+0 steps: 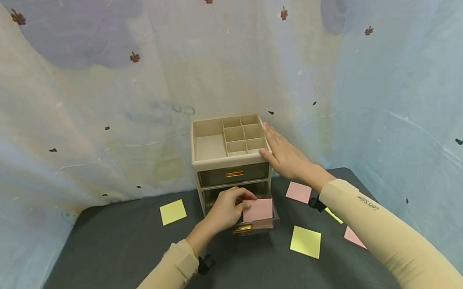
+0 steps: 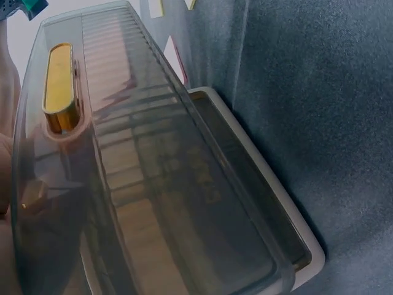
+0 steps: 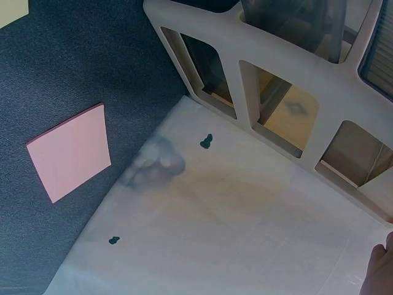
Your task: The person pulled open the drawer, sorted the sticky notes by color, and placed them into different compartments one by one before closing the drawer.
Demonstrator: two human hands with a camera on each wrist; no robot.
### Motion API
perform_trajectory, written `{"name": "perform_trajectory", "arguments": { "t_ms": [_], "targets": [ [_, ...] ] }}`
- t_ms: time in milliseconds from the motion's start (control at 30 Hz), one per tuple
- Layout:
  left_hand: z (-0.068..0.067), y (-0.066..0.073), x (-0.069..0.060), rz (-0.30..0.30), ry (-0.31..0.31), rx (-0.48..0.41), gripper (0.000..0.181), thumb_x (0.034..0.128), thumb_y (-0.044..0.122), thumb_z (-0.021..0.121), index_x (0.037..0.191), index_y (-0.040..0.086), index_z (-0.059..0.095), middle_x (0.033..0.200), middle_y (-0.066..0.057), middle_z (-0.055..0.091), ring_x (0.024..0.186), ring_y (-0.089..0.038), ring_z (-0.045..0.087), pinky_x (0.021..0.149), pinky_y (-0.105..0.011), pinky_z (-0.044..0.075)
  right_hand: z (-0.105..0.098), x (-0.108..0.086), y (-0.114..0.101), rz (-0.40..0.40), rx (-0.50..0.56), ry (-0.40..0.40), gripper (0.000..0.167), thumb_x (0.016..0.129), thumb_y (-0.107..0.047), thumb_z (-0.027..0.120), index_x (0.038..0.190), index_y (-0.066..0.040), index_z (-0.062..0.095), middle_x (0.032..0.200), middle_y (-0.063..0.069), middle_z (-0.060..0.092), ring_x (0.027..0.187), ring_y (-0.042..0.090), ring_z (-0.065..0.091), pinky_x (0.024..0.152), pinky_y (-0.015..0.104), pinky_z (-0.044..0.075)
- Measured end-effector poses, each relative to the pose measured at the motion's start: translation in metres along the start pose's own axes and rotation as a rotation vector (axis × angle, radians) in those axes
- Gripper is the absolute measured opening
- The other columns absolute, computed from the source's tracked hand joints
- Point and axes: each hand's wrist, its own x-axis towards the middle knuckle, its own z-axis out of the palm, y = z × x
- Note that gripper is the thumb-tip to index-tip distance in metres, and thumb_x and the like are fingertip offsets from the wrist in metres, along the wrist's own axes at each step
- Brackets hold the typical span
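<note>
A cream desktop organizer (image 1: 231, 161) stands at the back of the dark table. Its clear lower drawer (image 1: 276, 217), with a gold handle (image 2: 60, 80), is pulled out. Over that drawer my left hand (image 1: 225, 209) pinches the left edge of a pink sticky note pad (image 1: 260, 209) between thumb and fingers; part of the grip is hidden. My right hand (image 1: 288, 156) lies with straight fingers along the organizer's right side, its thumb on the top rim. The right wrist view catches only a bit of this hand (image 3: 377, 270) near the organizer's side wall (image 3: 242, 92).
A yellow sticky note pad (image 1: 173, 212) lies left of the organizer. To the right are another yellow pad (image 1: 306, 242), a pink pad (image 3: 70, 153), and further pads partly behind the right forearm. A patterned curtain (image 1: 220, 66) hangs directly behind the organizer.
</note>
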Motion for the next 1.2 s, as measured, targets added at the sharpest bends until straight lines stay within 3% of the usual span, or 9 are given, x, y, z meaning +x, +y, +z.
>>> {"name": "perform_trajectory", "arguments": {
  "t_ms": [133, 600, 767, 1033, 1200],
  "targets": [
    [-0.001, -0.001, 0.002, -0.030, -0.054, 0.021, 0.019, 0.0999, 0.006, 0.070, 0.116, 0.014, 0.076, 0.110, -0.001, 0.070, 0.087, -0.011, 0.064, 0.075, -0.029, 0.057, 0.000, 0.000, 0.001, 0.006, -0.005, -0.005, 0.080, 0.112, -0.057, 0.024, 0.166, -0.008, -0.010, 0.175, 0.010, -0.006, 0.161, 0.030, 0.003, 0.128, 0.053, 0.016],
    [-0.002, -0.010, 0.013, -0.033, -0.160, 0.123, 0.021, 0.0977, 0.007, 0.074, 0.119, 0.011, 0.076, 0.114, -0.004, 0.066, 0.102, -0.020, 0.065, 0.087, -0.037, 0.058, 0.001, -0.003, 0.004, 0.018, -0.001, -0.016, 0.080, 0.112, -0.057, 0.023, 0.166, -0.010, -0.011, 0.175, 0.008, -0.008, 0.161, 0.026, 0.001, 0.129, 0.050, 0.013],
    [0.000, -0.014, 0.015, -0.029, -0.166, 0.141, 0.021, 0.0968, 0.006, 0.075, 0.117, 0.009, 0.077, 0.111, -0.005, 0.067, 0.103, -0.021, 0.068, 0.088, -0.036, 0.059, 0.001, -0.003, 0.005, 0.004, -0.016, -0.010, 0.080, 0.111, -0.058, 0.021, 0.166, -0.008, -0.010, 0.175, 0.009, -0.007, 0.161, 0.029, 0.002, 0.129, 0.051, 0.014],
    [0.002, -0.017, 0.015, -0.014, -0.168, 0.190, 0.018, 0.0962, 0.005, 0.075, 0.113, 0.007, 0.078, 0.106, -0.005, 0.068, 0.091, -0.018, 0.067, 0.079, -0.032, 0.059, 0.000, -0.001, 0.002, -0.006, -0.018, -0.002, 0.080, 0.112, -0.055, 0.024, 0.166, -0.007, -0.009, 0.175, 0.011, -0.004, 0.161, 0.033, 0.006, 0.128, 0.054, 0.017],
    [0.002, -0.017, 0.015, -0.020, -0.167, 0.195, 0.017, 0.0960, 0.004, 0.075, 0.112, 0.007, 0.079, 0.106, -0.006, 0.068, 0.091, -0.018, 0.066, 0.080, -0.034, 0.058, -0.001, 0.000, 0.001, 0.002, -0.014, -0.008, 0.079, 0.113, -0.054, 0.024, 0.166, -0.008, -0.010, 0.175, 0.011, -0.005, 0.161, 0.030, 0.004, 0.129, 0.051, 0.015]
  ]
}}
